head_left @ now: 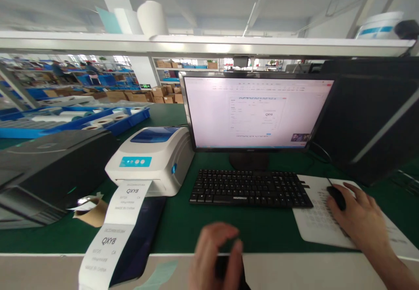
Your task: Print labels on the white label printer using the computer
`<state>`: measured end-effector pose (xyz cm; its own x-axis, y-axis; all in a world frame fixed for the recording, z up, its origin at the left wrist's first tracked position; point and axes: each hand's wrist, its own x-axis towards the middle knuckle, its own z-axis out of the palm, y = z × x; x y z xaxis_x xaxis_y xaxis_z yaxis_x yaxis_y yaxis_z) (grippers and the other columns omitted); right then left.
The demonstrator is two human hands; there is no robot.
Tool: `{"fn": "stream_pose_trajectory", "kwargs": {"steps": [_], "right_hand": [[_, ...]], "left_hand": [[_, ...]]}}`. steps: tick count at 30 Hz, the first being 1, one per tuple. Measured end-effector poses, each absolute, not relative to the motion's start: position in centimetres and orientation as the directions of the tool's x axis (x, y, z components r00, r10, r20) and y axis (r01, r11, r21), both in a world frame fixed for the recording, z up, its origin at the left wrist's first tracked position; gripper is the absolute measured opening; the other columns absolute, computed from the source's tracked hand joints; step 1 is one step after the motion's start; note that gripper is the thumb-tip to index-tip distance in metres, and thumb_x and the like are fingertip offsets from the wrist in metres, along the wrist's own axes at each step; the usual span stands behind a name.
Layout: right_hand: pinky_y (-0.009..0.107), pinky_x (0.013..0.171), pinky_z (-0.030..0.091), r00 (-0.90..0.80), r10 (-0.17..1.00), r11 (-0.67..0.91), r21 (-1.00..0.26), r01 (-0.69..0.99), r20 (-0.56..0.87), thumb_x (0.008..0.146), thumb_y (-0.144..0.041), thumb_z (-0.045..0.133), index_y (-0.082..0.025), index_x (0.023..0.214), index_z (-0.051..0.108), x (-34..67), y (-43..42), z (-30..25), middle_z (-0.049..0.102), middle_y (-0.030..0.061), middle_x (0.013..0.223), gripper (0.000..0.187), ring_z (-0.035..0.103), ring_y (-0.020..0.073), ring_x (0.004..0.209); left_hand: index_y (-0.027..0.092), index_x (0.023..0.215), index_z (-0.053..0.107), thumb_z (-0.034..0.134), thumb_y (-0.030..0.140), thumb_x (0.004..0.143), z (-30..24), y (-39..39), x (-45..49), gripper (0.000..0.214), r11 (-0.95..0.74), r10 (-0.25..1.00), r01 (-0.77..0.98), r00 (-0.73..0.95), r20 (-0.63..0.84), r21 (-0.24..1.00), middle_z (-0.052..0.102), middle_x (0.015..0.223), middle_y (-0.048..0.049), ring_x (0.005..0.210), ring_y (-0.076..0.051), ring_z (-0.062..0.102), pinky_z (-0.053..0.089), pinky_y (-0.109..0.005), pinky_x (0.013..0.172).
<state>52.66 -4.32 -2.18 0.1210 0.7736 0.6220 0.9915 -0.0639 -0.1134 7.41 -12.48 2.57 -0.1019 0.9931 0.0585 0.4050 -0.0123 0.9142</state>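
Observation:
My right hand (363,216) rests over a black computer mouse (336,197), its fingers around the sides. Under the mouse lies a white printed sheet (314,224). My left hand (212,255) hovers at the table's front edge, slightly blurred; its fingers are curled, with thumb and fingertip apart and nothing seen between them. Behind the dark gap in that hand, something black cannot be made out. The black keyboard (248,188) lies between the hands and the lit monitor (255,111), which shows a window with a "QXY8" label preview.
A white label printer (150,159) feeds out a strip of printed labels (113,233) over a dark flat tablet-like object (144,237). Left are a cardboard tube (93,211), a black machine (49,172) and blue trays (131,120). A shelf (229,43) runs above the monitor.

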Motion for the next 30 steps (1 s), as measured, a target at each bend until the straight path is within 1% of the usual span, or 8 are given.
{"fn": "stream_pose_trajectory", "kwargs": {"steps": [1,3,5,7,11,22,26,30], "right_hand": [[0.073,0.125,0.044,0.075,0.763,-0.008,-0.107,0.994,0.642,0.111,-0.061,0.043,-0.016,0.146,0.067,51.3,-4.2,-1.3,0.056,0.0184,0.156,0.062,0.055,0.0487,0.139],[0.064,0.123,0.05,0.025,0.765,0.102,-0.159,0.982,0.644,0.114,-0.053,0.043,-0.019,0.144,0.066,48.0,-3.6,0.4,0.059,0.0149,0.152,0.051,0.058,0.0407,0.137],[0.059,0.12,0.054,-0.048,0.801,0.21,-0.205,0.956,0.596,0.115,-0.048,0.044,-0.022,0.139,0.068,44.2,-2.6,1.9,0.06,0.012,0.151,0.042,0.058,0.036,0.137],[0.057,0.119,0.055,-0.151,0.839,0.301,-0.214,0.929,0.523,0.117,-0.042,0.042,-0.023,0.138,0.069,40.7,-1.4,2.8,0.059,0.0111,0.153,0.039,0.056,0.034,0.14],[0.066,0.125,0.049,-0.276,0.835,0.372,-0.119,0.921,0.476,0.118,-0.038,0.043,-0.02,0.139,0.072,36.7,0.4,2.9,0.056,0.0137,0.156,0.04,0.048,0.0384,0.147],[0.073,0.125,0.045,-0.272,0.837,0.338,-0.057,0.94,0.474,0.12,-0.044,0.041,-0.019,0.139,0.075,35.6,1.3,1.3,0.055,0.0149,0.159,0.045,0.045,0.044,0.151],[0.068,0.127,0.044,-0.252,0.832,0.344,-0.102,0.933,0.494,0.121,-0.043,0.039,-0.018,0.141,0.072,35.9,1.1,1.4,0.055,0.0148,0.158,0.047,0.046,0.0411,0.15],[0.061,0.123,0.049,-0.108,0.797,0.301,-0.236,0.924,0.594,0.118,-0.043,0.043,-0.021,0.135,0.071,38.7,0.4,1.3,0.061,0.0118,0.15,0.04,0.055,0.0356,0.138]], "left_hand": [[0.033,0.137,0.069,0.063,0.055,0.106,3.2,-10.5,6.0,0.039,-0.08,0.975,0.438,-0.152,0.162,0.895,0.062,0.151,-0.0141,0.149,-0.036,0.055,0.051,-0.063,0.124],[0.026,0.129,0.068,0.063,0.053,0.105,3.9,-6.3,3.7,0.037,-0.244,0.802,0.659,-0.275,0.531,0.711,0.064,0.143,-0.0155,0.144,-0.036,0.06,0.049,-0.063,0.127],[0.021,0.131,0.065,0.057,0.051,0.109,3.7,-2.7,2.5,0.039,-0.225,0.703,0.792,-0.271,0.657,0.567,0.063,0.143,-0.0184,0.144,-0.037,0.059,0.048,-0.063,0.126],[0.018,0.135,0.062,0.051,0.051,0.111,2.7,-0.6,2.1,0.043,-0.167,0.713,0.834,-0.267,0.649,0.526,0.061,0.146,-0.0213,0.146,-0.039,0.058,0.05,-0.064,0.123],[0.017,0.143,0.058,0.046,0.052,0.113,0.8,-0.1,2.2,0.048,-0.157,0.784,0.849,-0.202,0.586,0.504,0.06,0.147,-0.0214,0.143,-0.041,0.06,0.053,-0.063,0.119],[0.02,0.142,0.06,0.051,0.049,0.113,1.1,-1.1,2.6,0.041,-0.2,0.834,0.865,-0.096,0.544,0.459,0.066,0.149,-0.0172,0.137,-0.036,0.068,0.062,-0.055,0.111],[0.02,0.142,0.059,0.052,0.048,0.113,1.0,-1.2,2.6,0.04,-0.198,0.834,0.878,-0.082,0.545,0.436,0.065,0.151,-0.0177,0.138,-0.036,0.068,0.062,-0.055,0.11],[0.022,0.141,0.059,0.053,0.049,0.113,0.5,-0.9,2.3,0.039,-0.226,0.818,0.878,-0.064,0.572,0.421,0.066,0.148,-0.0173,0.135,-0.037,0.069,0.063,-0.056,0.109]]}}
